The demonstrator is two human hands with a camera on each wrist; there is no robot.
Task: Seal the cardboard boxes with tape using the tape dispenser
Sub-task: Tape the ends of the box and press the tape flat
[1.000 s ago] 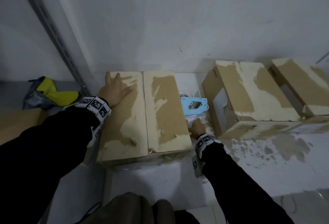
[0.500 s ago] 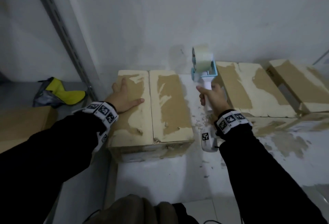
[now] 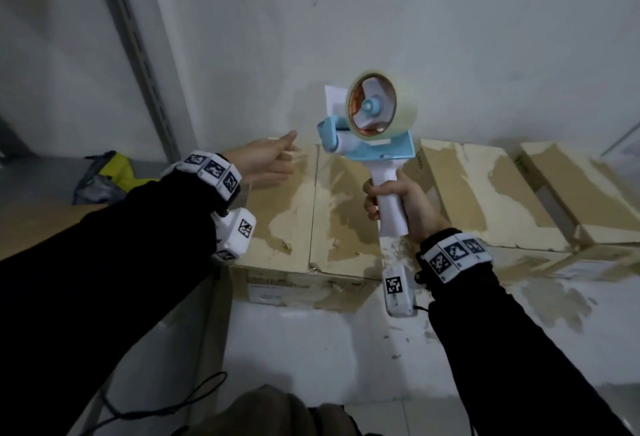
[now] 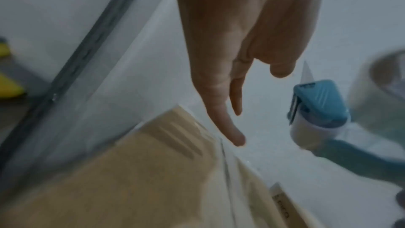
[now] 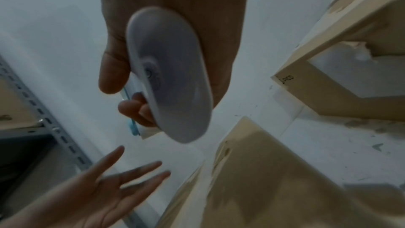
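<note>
My right hand grips the white handle of a blue tape dispenser and holds it upright in the air, its clear tape roll on top. The handle's butt end fills the right wrist view, with my fingers curled round it. My left hand hovers flat with straight fingers above the nearest cardboard box, just left of the dispenser's blue head. It holds nothing. That box has its two top flaps closed, and scuffed patches cover its top.
Two more cardboard boxes lie to the right along the white wall. A grey slotted shelf post rises on the left, with a yellow and grey object behind it. The white surface runs in front of the boxes.
My right hand picked the dispenser up from between the boxes and raised it upright. My left hand lifted off the box top and now hovers beside the dispenser.
</note>
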